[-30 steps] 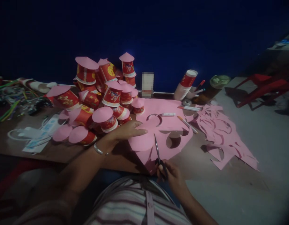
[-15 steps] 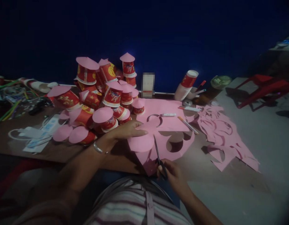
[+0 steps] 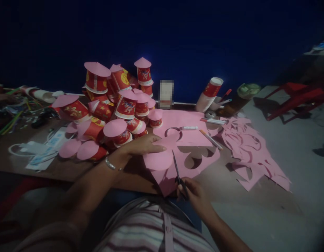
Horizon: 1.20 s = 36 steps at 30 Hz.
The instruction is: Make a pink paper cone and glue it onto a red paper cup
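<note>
My left hand point(image 3: 148, 145) is closed on a pink sheet of paper, thumb on top and fingers mostly hidden under or behind it. A rounded, partly cut shape point(image 3: 159, 161) of the pink paper lies just below the thumb. In my right hand point(image 3: 192, 192) is a pair of dark-handled scissors point(image 3: 177, 168), their blades pointing away from me along the edge of that shape. To the right of the blades, the pink sheet point(image 3: 183, 159) spreads out with round cut-out holes in it.
Red paper cups with pink cone tops point(image 3: 125, 105) are piled at the left. Behind the hands lie another pink sheet point(image 3: 183, 119), a white marker point(image 3: 188, 128) and pens point(image 3: 213, 121). Pink scraps point(image 3: 251, 150) cover the right side. Stacked cups point(image 3: 210, 92) lean at the back.
The right part of the pink sheet has shifted, and its holes look different in shape. Both hands stay nearly in place. A blurred shape appears at the far left edge.
</note>
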Each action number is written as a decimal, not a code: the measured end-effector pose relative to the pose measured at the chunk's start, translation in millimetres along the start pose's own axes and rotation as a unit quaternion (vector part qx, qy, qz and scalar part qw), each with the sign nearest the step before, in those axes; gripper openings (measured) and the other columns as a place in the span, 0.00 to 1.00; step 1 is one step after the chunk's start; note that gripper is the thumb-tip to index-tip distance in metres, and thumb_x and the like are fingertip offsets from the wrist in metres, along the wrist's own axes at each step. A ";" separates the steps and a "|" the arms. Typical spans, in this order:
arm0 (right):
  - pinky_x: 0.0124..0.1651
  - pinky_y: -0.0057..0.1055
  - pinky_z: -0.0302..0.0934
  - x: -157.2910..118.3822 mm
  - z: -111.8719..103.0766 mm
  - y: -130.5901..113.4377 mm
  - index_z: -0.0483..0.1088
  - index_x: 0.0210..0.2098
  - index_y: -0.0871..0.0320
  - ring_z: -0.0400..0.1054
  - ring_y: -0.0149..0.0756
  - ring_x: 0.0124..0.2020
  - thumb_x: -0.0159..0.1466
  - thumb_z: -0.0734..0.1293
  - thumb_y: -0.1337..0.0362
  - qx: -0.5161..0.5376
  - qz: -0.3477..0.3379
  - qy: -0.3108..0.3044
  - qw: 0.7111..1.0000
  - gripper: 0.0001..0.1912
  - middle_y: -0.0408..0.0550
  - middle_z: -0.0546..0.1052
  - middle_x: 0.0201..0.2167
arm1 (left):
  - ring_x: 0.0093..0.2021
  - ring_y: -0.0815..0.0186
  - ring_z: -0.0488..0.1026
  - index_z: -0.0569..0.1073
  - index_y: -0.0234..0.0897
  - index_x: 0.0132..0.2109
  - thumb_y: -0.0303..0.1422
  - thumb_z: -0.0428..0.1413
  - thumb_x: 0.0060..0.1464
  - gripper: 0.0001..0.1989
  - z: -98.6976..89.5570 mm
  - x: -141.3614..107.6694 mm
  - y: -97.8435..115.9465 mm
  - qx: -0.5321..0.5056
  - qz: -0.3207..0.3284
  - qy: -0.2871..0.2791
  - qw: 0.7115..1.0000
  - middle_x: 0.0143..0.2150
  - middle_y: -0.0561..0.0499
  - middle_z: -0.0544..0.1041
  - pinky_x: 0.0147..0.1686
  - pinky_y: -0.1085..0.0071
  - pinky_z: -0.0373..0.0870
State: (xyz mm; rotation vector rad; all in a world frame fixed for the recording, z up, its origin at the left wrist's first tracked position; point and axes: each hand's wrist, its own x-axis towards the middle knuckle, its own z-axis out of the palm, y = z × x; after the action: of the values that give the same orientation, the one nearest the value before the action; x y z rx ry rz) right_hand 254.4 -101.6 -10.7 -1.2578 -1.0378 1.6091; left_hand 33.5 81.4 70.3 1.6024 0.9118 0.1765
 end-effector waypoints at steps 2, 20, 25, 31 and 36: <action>0.28 0.27 0.60 0.7 0.2 -2.8 0.71 0.28 0.56 0.62 0.30 0.21 0.61 0.73 0.36 -0.005 -0.002 -0.001 1.000 0.28 0.40 0.71 0.19 | 0.29 0.66 0.71 0.79 0.34 0.38 0.49 0.64 0.54 0.20 -0.3 0.1 0.0 0.008 0.005 -0.014 1.000 0.31 0.50 0.78 0.26 0.74 0.62; 0.28 0.27 0.59 1.3 -5.3 -9.1 0.68 0.26 0.56 0.61 0.29 0.21 0.63 0.71 0.36 -0.042 -0.006 -0.019 0.999 0.29 0.41 0.70 0.19 | 0.28 0.67 0.71 0.81 0.33 0.38 0.48 0.65 0.52 0.20 -4.6 2.8 3.9 0.030 -0.007 -0.036 0.999 0.31 0.50 0.79 0.26 0.75 0.62; 0.28 0.27 0.57 2.3 -7.4 -9.3 0.69 0.26 0.56 0.61 0.29 0.22 0.64 0.71 0.38 -0.047 -0.013 -0.024 0.999 0.27 0.41 0.71 0.20 | 0.28 0.66 0.73 0.82 0.33 0.38 0.46 0.67 0.50 0.19 -6.7 4.2 6.1 0.031 0.002 -0.039 0.999 0.32 0.49 0.80 0.26 0.74 0.63; 0.27 0.27 0.55 1.5 -9.6 -8.3 0.70 0.26 0.56 0.60 0.29 0.21 0.64 0.71 0.39 -0.046 -0.017 -0.012 0.999 0.27 0.41 0.70 0.18 | 0.27 0.66 0.71 0.82 0.34 0.36 0.46 0.67 0.49 0.18 -7.5 5.3 9.3 0.039 -0.006 -0.035 0.999 0.30 0.50 0.78 0.25 0.74 0.61; 0.26 0.27 0.56 -0.3 -9.1 -6.9 0.68 0.24 0.56 0.59 0.28 0.20 0.63 0.71 0.37 -0.038 -0.013 -0.004 0.999 0.29 0.40 0.69 0.18 | 0.27 0.69 0.67 0.77 0.34 0.32 0.48 0.67 0.50 0.19 -6.8 5.5 7.1 0.045 0.006 -0.018 0.999 0.28 0.53 0.74 0.24 0.74 0.57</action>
State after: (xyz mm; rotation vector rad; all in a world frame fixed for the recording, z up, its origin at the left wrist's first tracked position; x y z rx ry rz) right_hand 264.1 -98.6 -5.6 -1.2828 -1.1263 1.5690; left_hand 36.5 90.3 76.4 1.6897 0.8936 0.1172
